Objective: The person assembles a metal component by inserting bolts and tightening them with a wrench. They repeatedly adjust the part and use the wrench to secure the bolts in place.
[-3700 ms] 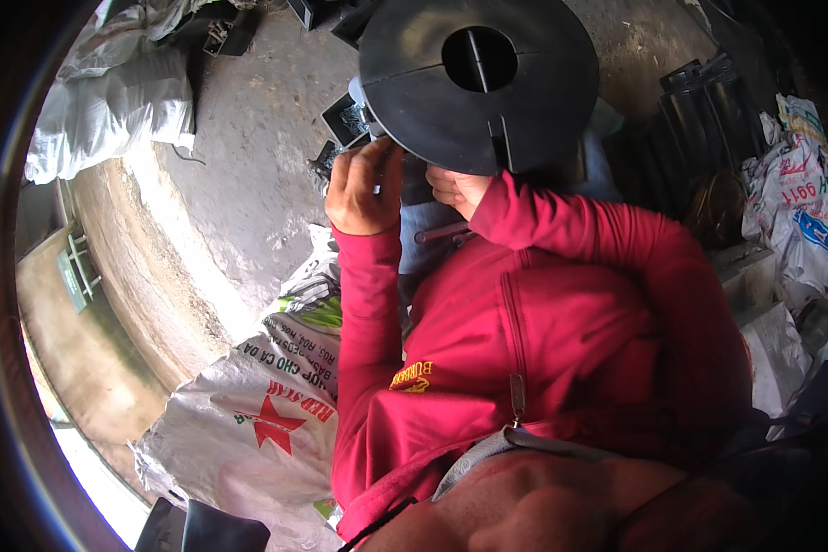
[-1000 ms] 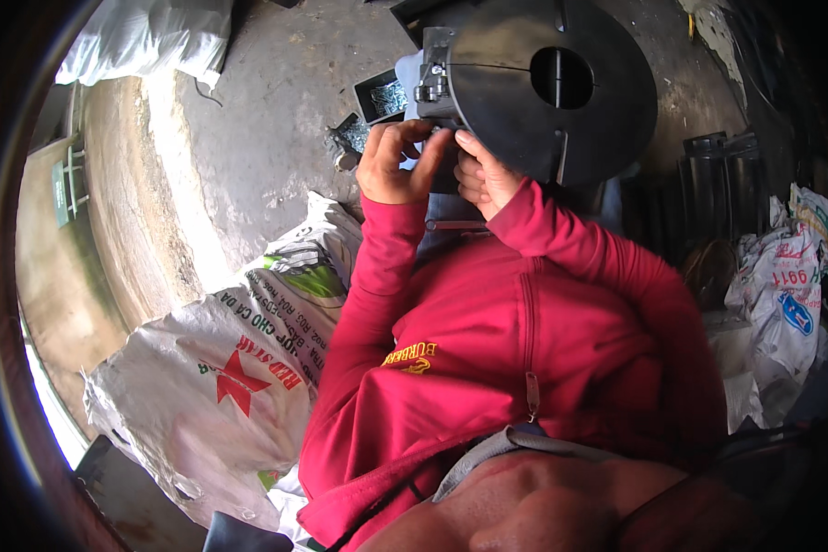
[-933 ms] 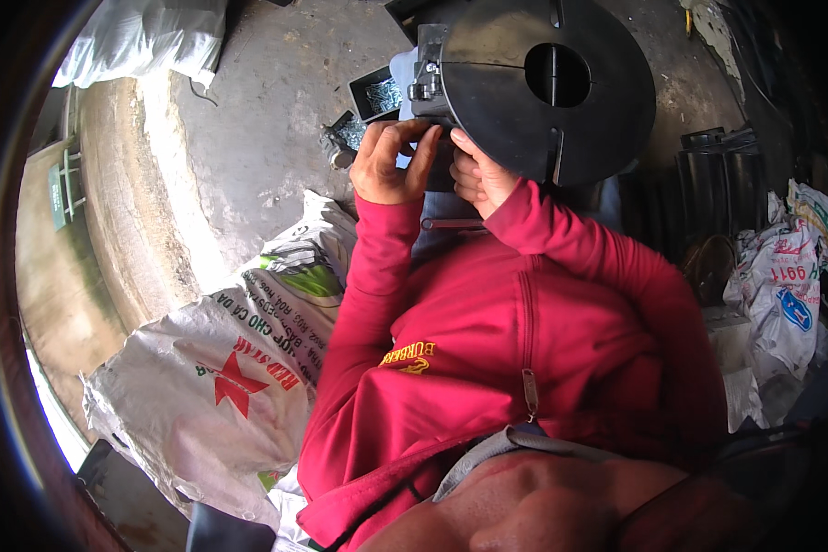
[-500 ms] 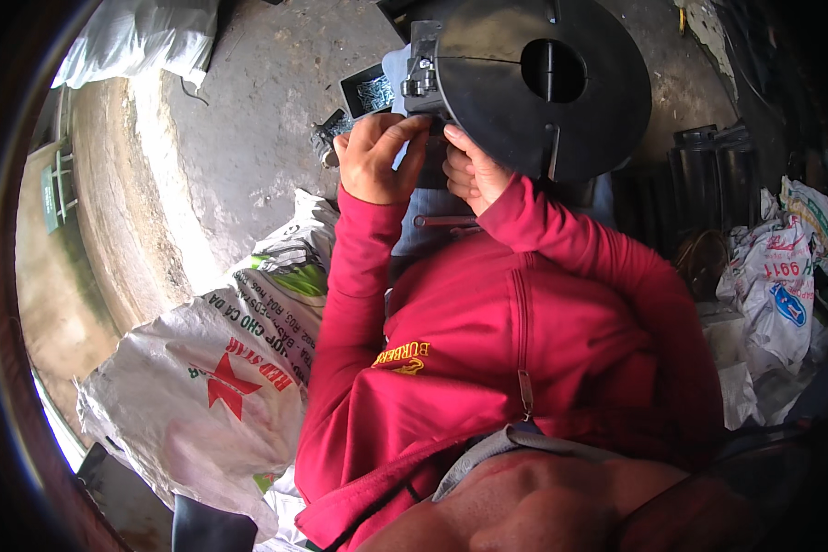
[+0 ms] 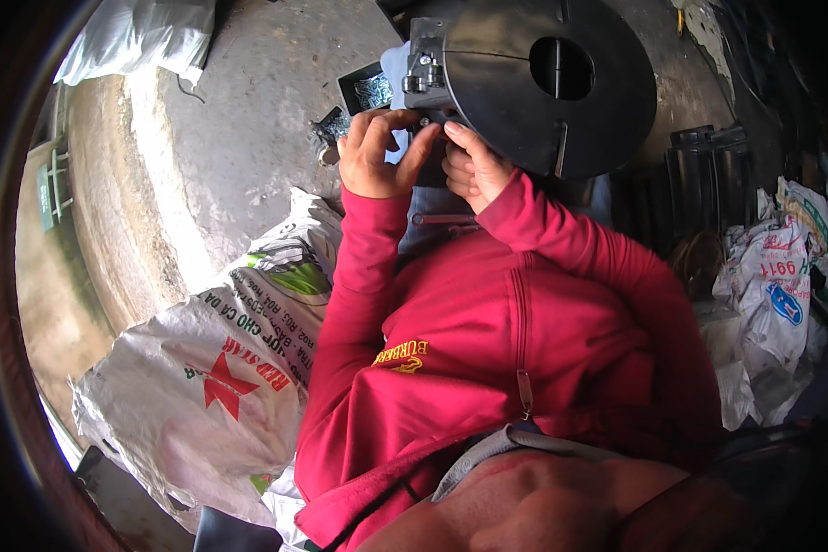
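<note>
A large black plastic disc-shaped part (image 5: 607, 101) with a round hole rests over my lap, its bracket (image 5: 430, 41) on the left side fitted with small metal bolts. My left hand (image 5: 374, 158) is beside the bracket's lower end. Its thumb and forefinger are curved around a small shiny bolt or nut (image 5: 424, 120). With fingers curled and thumb up against the part's lower left edge, my right hand (image 5: 478, 166) grips it; the fingertips are partly hidden. A metal wrench (image 5: 437, 220) lies across my lap below the hands.
Beyond my left hand stands a black tray (image 5: 370, 89) of small metal fasteners, with another group of fasteners (image 5: 334, 126) next to it. A white printed sack (image 5: 193, 386) lies at left. Black cylindrical parts (image 5: 695, 175) and crumpled sacks (image 5: 773, 285) are at right.
The left thumb and forefinger have spread from a pinch, so the small metal bolt or nut now shows between them. The black part has shifted slightly right. My right hand keeps its grip.
</note>
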### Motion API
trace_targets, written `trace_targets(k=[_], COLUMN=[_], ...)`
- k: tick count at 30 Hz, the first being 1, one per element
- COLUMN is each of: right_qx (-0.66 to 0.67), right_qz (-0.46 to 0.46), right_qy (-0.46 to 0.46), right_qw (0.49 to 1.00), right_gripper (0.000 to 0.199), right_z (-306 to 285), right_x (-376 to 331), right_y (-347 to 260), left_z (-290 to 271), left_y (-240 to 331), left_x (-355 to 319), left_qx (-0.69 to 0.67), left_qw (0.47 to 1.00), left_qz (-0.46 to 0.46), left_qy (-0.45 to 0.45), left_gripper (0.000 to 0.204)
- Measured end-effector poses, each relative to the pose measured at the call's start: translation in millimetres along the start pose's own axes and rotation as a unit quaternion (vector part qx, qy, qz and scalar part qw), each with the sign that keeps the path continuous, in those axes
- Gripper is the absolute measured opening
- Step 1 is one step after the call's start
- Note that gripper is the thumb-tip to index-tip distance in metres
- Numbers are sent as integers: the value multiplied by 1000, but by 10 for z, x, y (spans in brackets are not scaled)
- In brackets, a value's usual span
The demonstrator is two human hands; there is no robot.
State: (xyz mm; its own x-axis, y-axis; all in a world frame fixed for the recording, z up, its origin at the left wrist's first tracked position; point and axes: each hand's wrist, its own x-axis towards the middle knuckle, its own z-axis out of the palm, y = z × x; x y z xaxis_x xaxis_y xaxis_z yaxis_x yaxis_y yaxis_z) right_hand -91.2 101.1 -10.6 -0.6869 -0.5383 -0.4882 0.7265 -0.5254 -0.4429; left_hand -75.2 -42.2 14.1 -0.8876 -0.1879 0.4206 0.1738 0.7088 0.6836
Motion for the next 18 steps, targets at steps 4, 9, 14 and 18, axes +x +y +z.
trace_targets(k=[4, 9, 14, 18], right_qx=[-3, -5, 10, 11], right_qz=[-5, 1, 5, 8], right_qy=[-12, 10, 2, 10], right_qw=[1000, 1000, 1000, 1000], right_gripper=[32, 34, 36, 36], right_z=[-27, -5, -50, -59], right_x=[9, 15, 40, 56], right_y=[19, 7, 31, 30], left_z=[-76, -68, -118, -83], left_y=[-56, 2, -88, -1], left_x=[50, 47, 95, 128], left_qx=[88, 24, 115, 97], left_qw=[991, 999, 985, 992], left_qz=[93, 30, 119, 70], left_qy=[-42, -17, -53, -45], left_gripper=[23, 24, 20, 16])
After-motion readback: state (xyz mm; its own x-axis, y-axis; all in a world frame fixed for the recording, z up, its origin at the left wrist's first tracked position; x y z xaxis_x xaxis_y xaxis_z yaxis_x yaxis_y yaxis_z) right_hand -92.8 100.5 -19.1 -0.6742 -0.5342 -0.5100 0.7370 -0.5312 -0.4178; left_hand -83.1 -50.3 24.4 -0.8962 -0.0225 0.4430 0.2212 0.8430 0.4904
